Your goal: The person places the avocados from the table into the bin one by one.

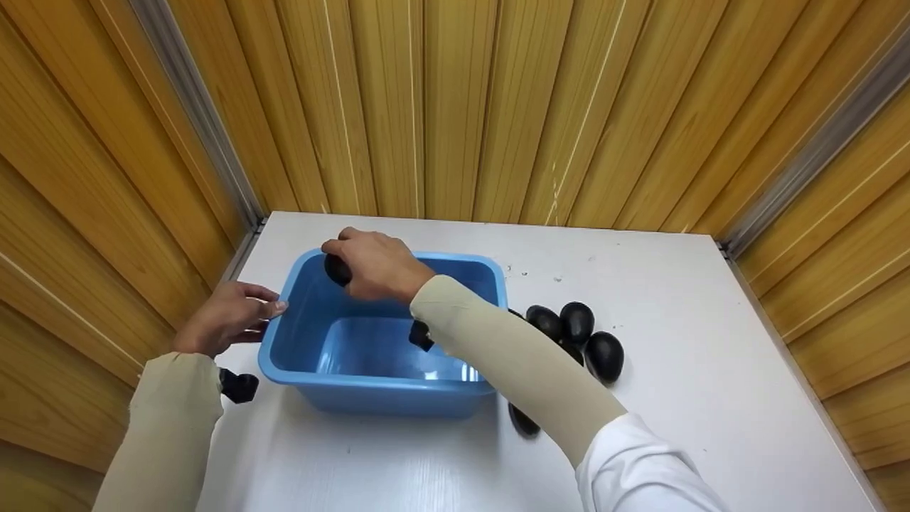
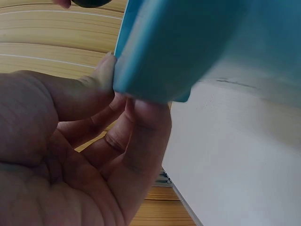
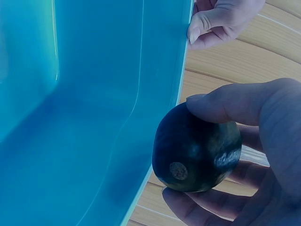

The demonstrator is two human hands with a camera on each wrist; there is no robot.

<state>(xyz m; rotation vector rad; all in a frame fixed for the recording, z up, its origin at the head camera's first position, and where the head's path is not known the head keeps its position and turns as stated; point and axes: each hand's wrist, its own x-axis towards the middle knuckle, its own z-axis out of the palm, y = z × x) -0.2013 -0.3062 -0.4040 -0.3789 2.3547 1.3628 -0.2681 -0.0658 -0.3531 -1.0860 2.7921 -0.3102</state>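
A blue plastic basin (image 1: 391,400) stands on the white table. My left hand (image 1: 229,317) pinches its left rim; in the left wrist view the thumb lies on one side of the rim and the fingers curl under it. Over the basin's far left corner, my right hand (image 1: 380,267) grips a dark avocado (image 3: 195,153) between thumb and fingers. A round stem scar shows on the fruit in the right wrist view. The visible part of the basin's floor (image 1: 384,345) is bare, and my right arm covers the rest.
Several more dark avocados (image 1: 604,357) lie right of the basin, partly hidden by my right forearm. A single avocado (image 1: 524,421) sits nearer, by the basin's front right corner. Wood-patterned panels (image 1: 455,107) enclose the table (image 1: 675,398) at the back and sides.
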